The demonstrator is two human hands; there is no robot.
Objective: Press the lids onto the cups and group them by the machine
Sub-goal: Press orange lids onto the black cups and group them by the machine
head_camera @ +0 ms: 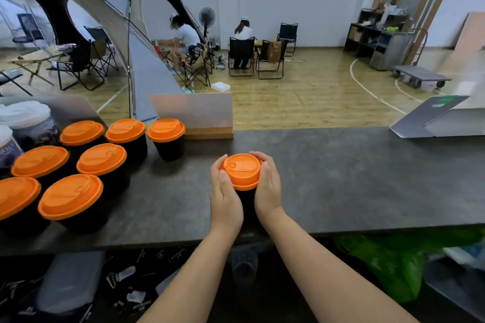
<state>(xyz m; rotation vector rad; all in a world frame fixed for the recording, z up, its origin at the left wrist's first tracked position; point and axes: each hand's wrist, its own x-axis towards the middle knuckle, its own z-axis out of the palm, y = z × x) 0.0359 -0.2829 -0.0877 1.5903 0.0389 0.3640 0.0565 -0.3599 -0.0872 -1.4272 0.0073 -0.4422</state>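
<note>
A black cup [246, 200] with an orange lid [242, 171] stands near the front edge of the dark counter [341, 178]. My left hand [225, 191] grips the lid's left rim, thumb on its edge. My right hand [266, 186] curls round the lid's right side. Several more black cups with orange lids [101, 158] stand grouped at the counter's left end.
White-lidded containers [25, 115] stand at the far left. A wooden stand with a frosted panel [194, 115] sits behind the cups. A grey folded box [441, 118] lies at the right. Beyond the counter, people sit on folding chairs [241, 55].
</note>
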